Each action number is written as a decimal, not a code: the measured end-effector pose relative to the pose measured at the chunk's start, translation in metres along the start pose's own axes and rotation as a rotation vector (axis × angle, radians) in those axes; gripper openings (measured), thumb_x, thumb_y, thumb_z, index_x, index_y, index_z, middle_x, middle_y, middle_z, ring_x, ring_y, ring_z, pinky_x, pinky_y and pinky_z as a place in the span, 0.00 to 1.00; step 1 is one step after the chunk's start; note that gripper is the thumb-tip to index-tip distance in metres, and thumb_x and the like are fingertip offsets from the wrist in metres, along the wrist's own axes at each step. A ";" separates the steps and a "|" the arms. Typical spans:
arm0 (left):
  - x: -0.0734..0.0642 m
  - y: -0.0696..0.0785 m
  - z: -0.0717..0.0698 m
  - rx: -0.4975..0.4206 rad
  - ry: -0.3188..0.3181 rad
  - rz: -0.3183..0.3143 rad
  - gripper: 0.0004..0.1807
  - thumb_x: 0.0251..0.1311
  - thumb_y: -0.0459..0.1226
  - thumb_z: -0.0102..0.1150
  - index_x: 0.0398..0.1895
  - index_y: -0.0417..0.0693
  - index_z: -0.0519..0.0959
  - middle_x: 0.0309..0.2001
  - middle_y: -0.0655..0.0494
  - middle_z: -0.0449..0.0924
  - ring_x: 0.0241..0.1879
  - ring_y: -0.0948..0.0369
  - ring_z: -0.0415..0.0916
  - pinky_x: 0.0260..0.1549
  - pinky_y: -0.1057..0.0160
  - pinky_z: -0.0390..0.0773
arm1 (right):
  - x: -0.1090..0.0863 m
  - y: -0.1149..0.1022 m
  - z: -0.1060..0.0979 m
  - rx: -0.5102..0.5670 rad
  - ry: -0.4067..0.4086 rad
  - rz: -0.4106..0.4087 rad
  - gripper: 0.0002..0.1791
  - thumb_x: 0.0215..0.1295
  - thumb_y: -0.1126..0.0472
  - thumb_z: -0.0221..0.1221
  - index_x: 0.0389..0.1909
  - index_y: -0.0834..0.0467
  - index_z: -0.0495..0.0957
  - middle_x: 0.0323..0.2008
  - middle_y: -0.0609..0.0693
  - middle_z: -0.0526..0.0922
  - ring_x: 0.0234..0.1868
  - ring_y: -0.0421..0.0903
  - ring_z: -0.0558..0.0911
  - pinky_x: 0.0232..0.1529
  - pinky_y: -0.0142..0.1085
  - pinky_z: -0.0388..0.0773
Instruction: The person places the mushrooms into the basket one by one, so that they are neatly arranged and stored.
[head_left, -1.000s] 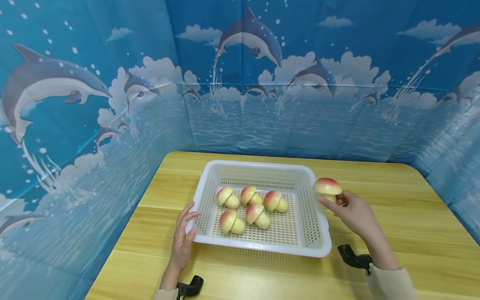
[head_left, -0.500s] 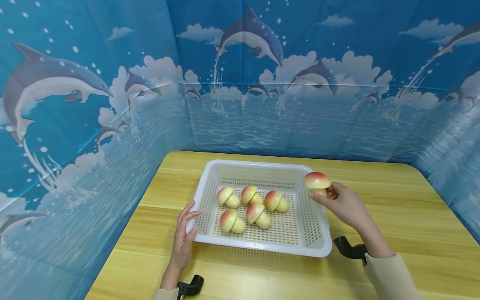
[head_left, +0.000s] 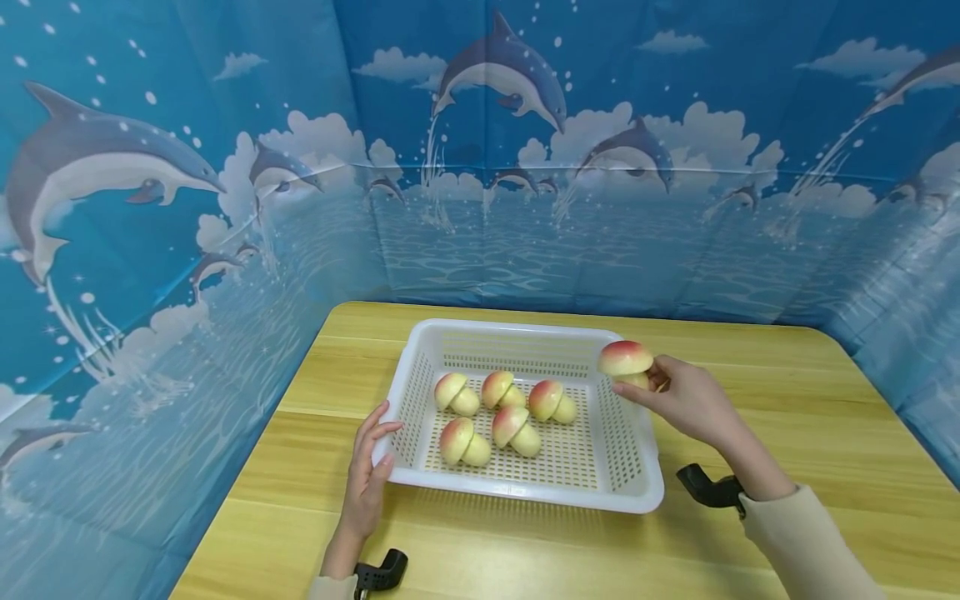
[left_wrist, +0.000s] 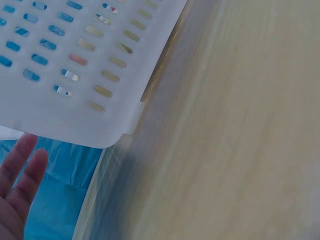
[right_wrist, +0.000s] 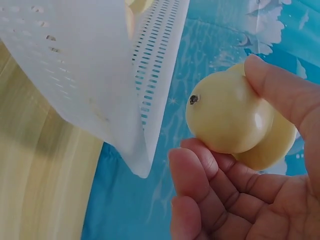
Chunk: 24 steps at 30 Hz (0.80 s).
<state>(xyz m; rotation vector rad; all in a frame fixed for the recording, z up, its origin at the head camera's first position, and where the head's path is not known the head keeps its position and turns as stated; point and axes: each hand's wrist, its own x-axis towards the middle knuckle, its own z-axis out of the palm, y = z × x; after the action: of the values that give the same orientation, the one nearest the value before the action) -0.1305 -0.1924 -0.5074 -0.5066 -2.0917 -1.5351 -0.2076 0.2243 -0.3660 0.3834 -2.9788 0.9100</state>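
In the head view a white plastic basket (head_left: 525, 493) stands on the table, with several toy mushrooms (head_left: 512, 431) lying inside; their caps are red and cream, their stems pale yellow. My left hand (head_left: 363, 483) rests on the basket's left rim with fairly straight fingers. Two of its fingers (left_wrist: 31, 175) show outstretched by the rim in the left wrist view. Above the basket's right rim, my right hand (head_left: 690, 400) pinches another toy mushroom (head_left: 626, 358) by its stem, cap upward. The right wrist view shows the pale round stem end (right_wrist: 227, 112) between thumb and fingers, with a small dark mark.
The basket sits on a yellow wood-grain table (head_left: 787, 417) with rounded far corners. A blue dolphin-printed curtain (head_left: 465, 250) hangs behind the table and at both sides. Black wrist mounts (head_left: 708, 487) stick out near both cuffs.
My right hand has moved left and slightly up with the toy mushroom, from outside the basket to above its right rim. The left hand, the basket and the mushrooms inside look unmoved.
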 end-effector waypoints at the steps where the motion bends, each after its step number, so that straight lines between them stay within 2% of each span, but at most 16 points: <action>1: 0.000 0.000 0.000 0.001 0.000 0.002 0.21 0.61 0.31 0.39 0.58 0.41 0.70 0.71 0.47 0.52 0.69 0.49 0.48 0.61 0.63 0.53 | 0.000 -0.001 0.000 -0.001 -0.007 0.000 0.28 0.56 0.35 0.60 0.30 0.59 0.72 0.28 0.51 0.78 0.23 0.46 0.72 0.22 0.39 0.67; 7: 0.000 0.002 0.000 -0.001 -0.003 0.001 0.21 0.61 0.31 0.39 0.58 0.40 0.70 0.71 0.46 0.52 0.69 0.49 0.47 0.61 0.63 0.52 | 0.004 -0.005 -0.001 -0.010 -0.048 -0.001 0.30 0.54 0.33 0.60 0.32 0.59 0.72 0.28 0.50 0.77 0.24 0.46 0.72 0.23 0.39 0.67; 18: 0.000 0.001 0.000 0.008 -0.002 0.001 0.21 0.61 0.30 0.39 0.58 0.41 0.70 0.71 0.45 0.52 0.69 0.48 0.47 0.60 0.62 0.53 | 0.007 -0.014 0.000 -0.034 -0.091 -0.065 0.29 0.55 0.35 0.61 0.34 0.59 0.73 0.27 0.48 0.76 0.25 0.45 0.72 0.24 0.39 0.68; 24: 0.000 0.002 0.000 0.003 -0.001 -0.007 0.21 0.62 0.31 0.39 0.58 0.41 0.70 0.71 0.48 0.52 0.69 0.50 0.47 0.61 0.63 0.51 | 0.010 -0.019 0.002 -0.058 -0.141 -0.080 0.30 0.54 0.34 0.61 0.32 0.59 0.73 0.24 0.48 0.74 0.21 0.44 0.69 0.22 0.38 0.65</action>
<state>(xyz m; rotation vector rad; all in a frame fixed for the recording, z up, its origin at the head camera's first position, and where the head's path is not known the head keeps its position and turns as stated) -0.1297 -0.1916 -0.5057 -0.4999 -2.0982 -1.5355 -0.2127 0.2053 -0.3562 0.5843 -3.0815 0.8204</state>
